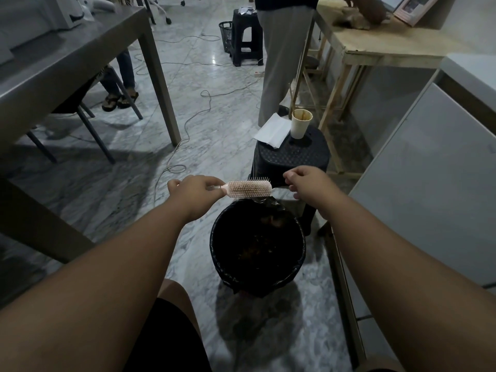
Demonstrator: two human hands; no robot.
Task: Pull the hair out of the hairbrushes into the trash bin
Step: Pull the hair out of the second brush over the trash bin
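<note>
— How is the grip?
— The left hand (197, 193) has its fingers and thumb curled round the handle of the pink hairbrush (248, 189). It holds the brush level, bristles facing up.
— And the other hand?
— The right hand (308, 183) sits just off the brush's far tip, with its fingers bent in toward the thumb. Whether it pinches a strand or nothing at all, I cannot tell; anything that fine is too small to see.
— Where is the brush in relation to the bin?
— Above the far rim of the black trash bin (213, 237), which stands on the marble floor between the person's forearms. A black liner is folded over the rim, and brownish clumps of hair (273, 220) lie inside.
— Is there any hair in the bristles?
— Too small to say.
— What else is around?
— A black plastic stool (295, 157) stands right behind the bin. It carries a stained paper cup (301, 123) and a white folded sheet (272, 130) that overhangs its edge. There is a grey table (80, 49) on the left and a wooden table (375, 47) on the right. Someone in grey trousers (281, 63) stands beside the wooden one, and cables (193, 114) trail over the floor
</note>
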